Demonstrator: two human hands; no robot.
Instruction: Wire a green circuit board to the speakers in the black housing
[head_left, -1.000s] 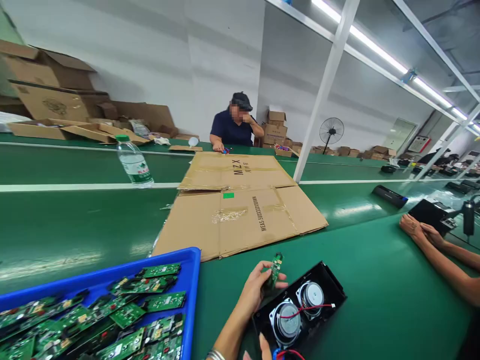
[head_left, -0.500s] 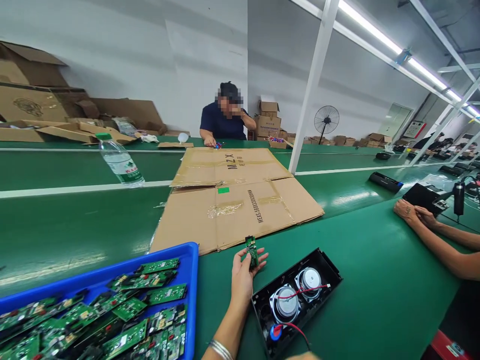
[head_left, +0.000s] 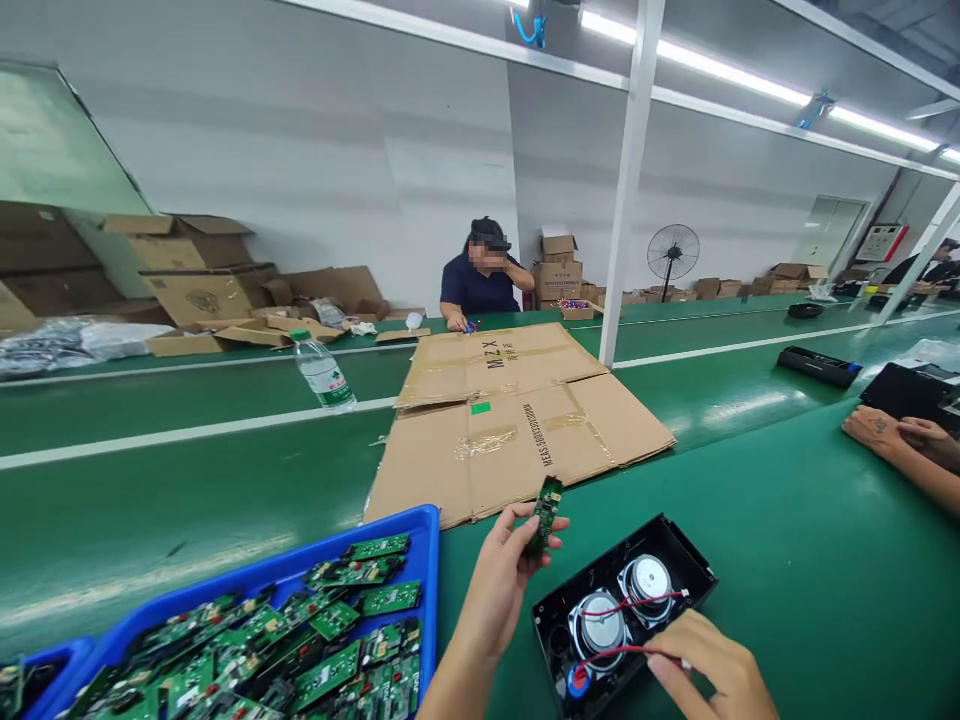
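On the green belt | my left hand (head_left: 499, 575) pinches a small circuit board (head_left: 544, 514) upright | my right hand (head_left: 709, 670) grips the red wire (head_left: 607, 653) over the black speaker housing (head_left: 694, 570).

The right hand (head_left: 709, 665) is cut off by the bottom edge and covers a corner of the black speaker case (head_left: 622, 610). The blue tray (head_left: 300, 575) runs off the bottom too. The cardboard (head_left: 517, 420) print is too small to read.

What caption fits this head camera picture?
Left hand holds a small circuit board; right hand pinches a red wire in the speaker case.
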